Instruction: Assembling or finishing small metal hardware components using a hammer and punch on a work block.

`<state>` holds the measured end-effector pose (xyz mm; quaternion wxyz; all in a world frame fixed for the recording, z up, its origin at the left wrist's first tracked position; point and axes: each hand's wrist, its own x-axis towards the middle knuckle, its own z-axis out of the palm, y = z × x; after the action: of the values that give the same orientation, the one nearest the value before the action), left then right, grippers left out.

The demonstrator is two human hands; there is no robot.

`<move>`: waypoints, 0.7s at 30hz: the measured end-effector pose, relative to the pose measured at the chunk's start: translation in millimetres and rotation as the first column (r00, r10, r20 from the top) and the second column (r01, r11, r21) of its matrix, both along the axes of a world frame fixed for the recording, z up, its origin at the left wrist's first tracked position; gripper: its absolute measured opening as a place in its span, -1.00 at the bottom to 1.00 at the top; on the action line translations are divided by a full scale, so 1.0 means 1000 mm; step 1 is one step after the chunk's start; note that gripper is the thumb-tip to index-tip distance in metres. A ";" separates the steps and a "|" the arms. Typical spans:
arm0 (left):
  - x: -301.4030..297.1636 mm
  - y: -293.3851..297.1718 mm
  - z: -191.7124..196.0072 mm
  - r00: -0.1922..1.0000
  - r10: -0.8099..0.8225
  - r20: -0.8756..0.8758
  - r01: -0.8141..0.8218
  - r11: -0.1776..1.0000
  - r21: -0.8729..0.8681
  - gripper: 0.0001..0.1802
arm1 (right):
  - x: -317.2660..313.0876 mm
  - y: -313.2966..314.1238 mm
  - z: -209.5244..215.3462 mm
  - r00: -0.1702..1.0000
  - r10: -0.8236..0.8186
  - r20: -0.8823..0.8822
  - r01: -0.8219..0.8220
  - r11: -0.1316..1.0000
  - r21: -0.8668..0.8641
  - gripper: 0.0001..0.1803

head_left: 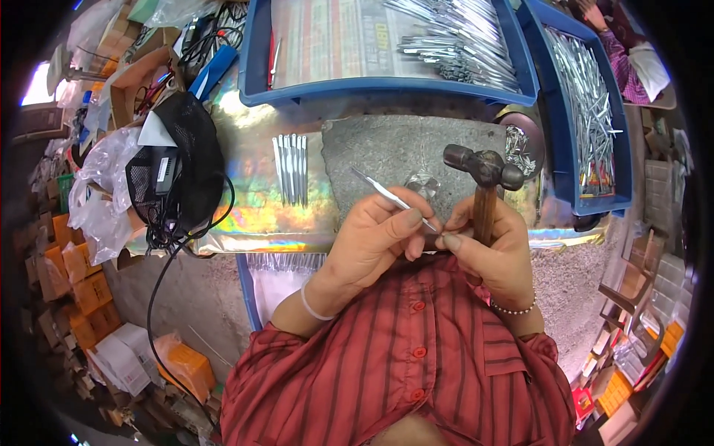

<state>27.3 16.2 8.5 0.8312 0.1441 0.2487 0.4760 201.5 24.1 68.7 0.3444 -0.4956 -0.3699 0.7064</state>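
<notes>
My left hand [372, 238] pinches a thin silver metal tool [390, 197], which slants up and to the left over a grey stone slab [372, 152]. My right hand [494, 249] grips the wooden handle of a hammer [483, 178] whose dark metal head points up, and its fingertips meet the tool's lower end. A small row of the same silver tools [291, 169] lies on a shiny iridescent sheet [245, 215] to the left of the slab.
Two blue trays [387, 93] [565, 149] at the back hold several silver metal tools. A black mesh bag with cables [182, 175] lies at the left, among plastic bags and cardboard boxes. Another person's sleeve [628, 63] shows at the top right.
</notes>
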 end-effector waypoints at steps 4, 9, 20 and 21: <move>-0.004 -0.003 -0.001 0.999 0.013 0.038 -0.013 1.000 -0.020 -0.79 | -0.005 -0.001 0.000 1.000 0.027 -0.010 -0.027 0.999 -0.040 -0.82; -0.007 -0.006 0.000 0.999 0.027 -0.020 -0.026 0.999 0.044 -0.80 | -0.007 -0.003 0.000 0.999 0.044 0.008 -0.044 0.999 -0.015 -0.82; -0.010 -0.012 0.000 0.919 0.111 -0.377 0.022 0.943 0.333 -0.85 | -0.007 -0.006 -0.016 0.995 0.074 0.064 -0.082 0.988 0.127 -0.82; -0.010 -0.011 -0.002 0.919 0.111 -0.378 0.023 0.943 0.333 -0.85 | -0.009 -0.006 -0.017 0.997 0.066 0.038 -0.071 0.987 0.141 -0.84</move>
<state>17.6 5.5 6.4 0.7176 0.3680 0.3294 0.4911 193.0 18.0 51.7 0.3480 -0.4683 -0.4417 0.6815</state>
